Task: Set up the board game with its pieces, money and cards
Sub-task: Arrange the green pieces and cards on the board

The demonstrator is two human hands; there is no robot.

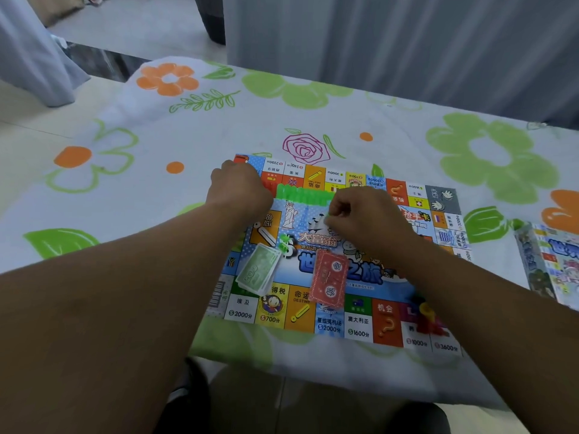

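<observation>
The left hand [241, 189] grips the bright green plastic house strip [302, 195], the right hand [360, 214] pinches a small green piece [328, 218]: best twist gently, steadying the strip.

Head-worn camera looks forward and down, close over the game board [341, 264].

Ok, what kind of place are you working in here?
Probably a room at home: a flowered tablecloth under the game, grey curtains close behind it, and a tiled floor alongside.
</observation>
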